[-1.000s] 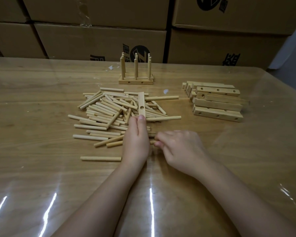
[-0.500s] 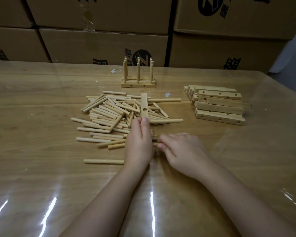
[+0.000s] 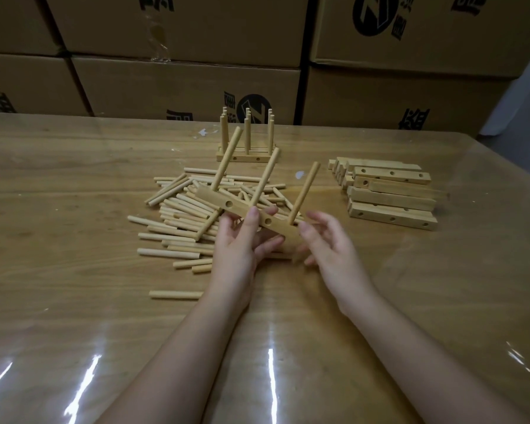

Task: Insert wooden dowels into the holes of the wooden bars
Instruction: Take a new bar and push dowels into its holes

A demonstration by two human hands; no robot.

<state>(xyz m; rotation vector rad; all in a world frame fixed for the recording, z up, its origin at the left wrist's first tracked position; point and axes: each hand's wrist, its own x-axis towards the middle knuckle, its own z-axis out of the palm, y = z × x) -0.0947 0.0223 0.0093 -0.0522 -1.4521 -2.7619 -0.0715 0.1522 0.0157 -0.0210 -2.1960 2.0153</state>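
Observation:
My left hand (image 3: 242,240) grips a wooden bar (image 3: 227,205) lifted above the table, slanting from upper left to lower right. Three dowels stand in it, leaning up and to the right: one at the left end (image 3: 228,159), one in the middle (image 3: 266,175) and one at the right end (image 3: 306,191). Side holes of the bar face me. My right hand (image 3: 328,246) hovers just right of the bar's lower end, fingers spread, holding nothing. Beneath lies a pile of loose dowels (image 3: 178,215).
A finished bar set with upright dowels (image 3: 246,148) stands behind the pile. A stack of drilled bars (image 3: 389,194) lies to the right. One dowel (image 3: 175,294) lies alone near my left wrist. Cardboard boxes (image 3: 184,84) line the table's far edge.
The bar, lying on the pile before, is now lifted in my left hand with three dowels standing in it. My right hand left the pile and opened beside the bar.

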